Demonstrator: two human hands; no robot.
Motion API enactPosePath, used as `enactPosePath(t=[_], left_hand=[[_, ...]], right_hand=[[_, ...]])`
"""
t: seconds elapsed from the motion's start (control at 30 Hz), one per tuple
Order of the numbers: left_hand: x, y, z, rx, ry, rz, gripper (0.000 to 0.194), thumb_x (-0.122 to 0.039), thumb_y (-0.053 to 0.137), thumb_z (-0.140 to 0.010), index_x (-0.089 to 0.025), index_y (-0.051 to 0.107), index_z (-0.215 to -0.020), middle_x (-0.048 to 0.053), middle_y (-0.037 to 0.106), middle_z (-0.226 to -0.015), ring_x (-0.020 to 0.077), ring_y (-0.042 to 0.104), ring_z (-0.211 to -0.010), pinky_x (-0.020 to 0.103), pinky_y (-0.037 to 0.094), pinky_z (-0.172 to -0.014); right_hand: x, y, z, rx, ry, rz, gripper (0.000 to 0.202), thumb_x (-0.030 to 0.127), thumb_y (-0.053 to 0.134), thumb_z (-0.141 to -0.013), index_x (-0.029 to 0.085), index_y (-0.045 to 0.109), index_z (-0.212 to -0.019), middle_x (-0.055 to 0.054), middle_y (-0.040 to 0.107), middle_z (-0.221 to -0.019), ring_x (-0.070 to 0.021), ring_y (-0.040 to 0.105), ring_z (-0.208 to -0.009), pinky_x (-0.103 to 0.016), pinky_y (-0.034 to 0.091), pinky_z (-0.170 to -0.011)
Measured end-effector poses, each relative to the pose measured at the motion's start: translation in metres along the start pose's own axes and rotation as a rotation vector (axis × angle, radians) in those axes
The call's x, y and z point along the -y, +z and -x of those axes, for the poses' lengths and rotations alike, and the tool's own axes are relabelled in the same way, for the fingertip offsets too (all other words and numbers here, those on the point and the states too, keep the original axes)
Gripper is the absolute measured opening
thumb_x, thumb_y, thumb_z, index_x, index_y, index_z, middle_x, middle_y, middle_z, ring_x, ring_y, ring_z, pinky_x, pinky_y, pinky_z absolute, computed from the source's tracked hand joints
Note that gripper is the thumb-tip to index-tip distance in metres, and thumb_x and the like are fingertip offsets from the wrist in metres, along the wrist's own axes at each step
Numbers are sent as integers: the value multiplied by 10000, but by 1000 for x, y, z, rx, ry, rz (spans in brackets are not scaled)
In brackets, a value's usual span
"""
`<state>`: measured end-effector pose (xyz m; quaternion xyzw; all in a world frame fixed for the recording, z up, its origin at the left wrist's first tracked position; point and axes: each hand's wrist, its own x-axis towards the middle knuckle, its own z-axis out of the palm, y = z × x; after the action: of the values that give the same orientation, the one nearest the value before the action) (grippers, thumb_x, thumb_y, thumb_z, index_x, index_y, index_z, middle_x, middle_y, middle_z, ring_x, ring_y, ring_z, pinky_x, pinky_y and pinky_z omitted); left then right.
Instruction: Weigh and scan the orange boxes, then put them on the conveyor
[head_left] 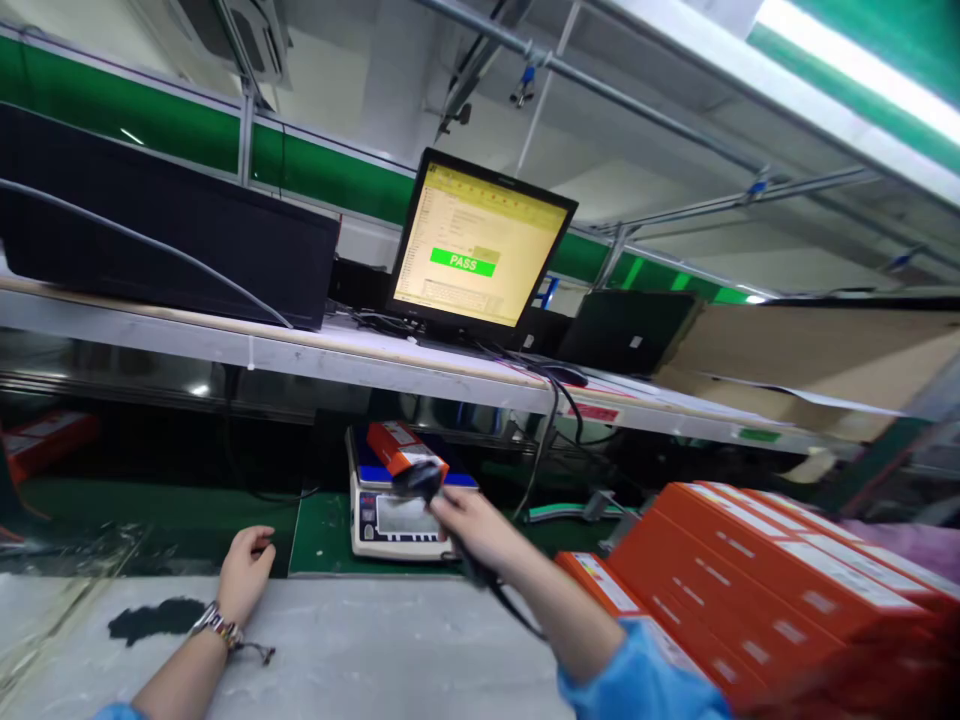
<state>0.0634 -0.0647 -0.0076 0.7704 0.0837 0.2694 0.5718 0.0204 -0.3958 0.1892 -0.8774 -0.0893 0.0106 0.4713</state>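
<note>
My right hand [478,530] grips a black handheld barcode scanner [421,482], blurred by motion, its cable trailing down past my wrist. The scanner's head is in front of a small orange box [397,440] with a white label. That box lies tilted on the blue platform of a digital weighing scale [367,515], whose display is partly covered by the scanner. Left of the scale, my left hand [244,575] rests at the far edge of the pale work surface [360,650]. Its fingers are loosely curled in, and nothing shows in them.
Stacked orange boxes [720,590] fill the right side. Above the scale runs a shelf [360,362] carrying a monitor [480,240] that reads PASS, a dark screen [165,220] and cables. Another orange box [49,440] is at far left.
</note>
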Motion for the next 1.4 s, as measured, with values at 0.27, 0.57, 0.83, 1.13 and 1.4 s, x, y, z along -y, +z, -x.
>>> enactPosePath(t=[0.27, 0.57, 0.83, 1.13, 1.4], left_hand=[[9, 1, -3, 8, 13, -7, 315, -399, 506, -608, -207, 655, -808, 84, 648, -930, 242, 642, -797, 401, 564, -735], [8, 3, -1, 12, 67, -49, 244, -260, 493, -657, -190, 657, -823, 86, 640, -917, 218, 632, -803, 383, 553, -746], [6, -10, -2, 80, 69, -84, 266, -304, 494, -650, -187, 656, -825, 93, 656, -919, 250, 642, -848, 428, 536, -822], [-12, 5, -15, 162, -17, -328, 417, -432, 483, -614, -173, 659, -890, 88, 648, -958, 263, 611, -849, 382, 506, -829], [-9, -3, -11, 63, -78, -282, 404, -422, 520, -625, -174, 660, -912, 78, 665, -927, 259, 618, -839, 369, 505, -810]], right_hand=[[-77, 159, 35, 267, -254, 610, 622, 228, 664, -788, 87, 482, -1366, -171, 565, -1229, -318, 567, -1072, -393, 464, -953], [-24, 41, -99, -424, -50, 912, 693, 514, 667, -823, 38, 516, -1303, -265, 446, -1275, -429, 377, -1210, -512, 328, -997], [-90, 0, -7, -517, -460, 969, 534, 323, 732, -752, 182, 609, -1253, -195, 260, -1403, -417, 326, -1229, -499, 343, -1001], [-230, -104, 174, -1220, -164, 1011, 668, 599, 554, -836, 96, 555, -1276, -235, 395, -1254, -413, 443, -1083, -573, 383, -901], [-293, -151, 145, -955, 247, 1095, 507, 474, 471, -793, 115, 696, -1072, -182, 556, -1145, -386, 426, -1097, -509, 383, -929]])
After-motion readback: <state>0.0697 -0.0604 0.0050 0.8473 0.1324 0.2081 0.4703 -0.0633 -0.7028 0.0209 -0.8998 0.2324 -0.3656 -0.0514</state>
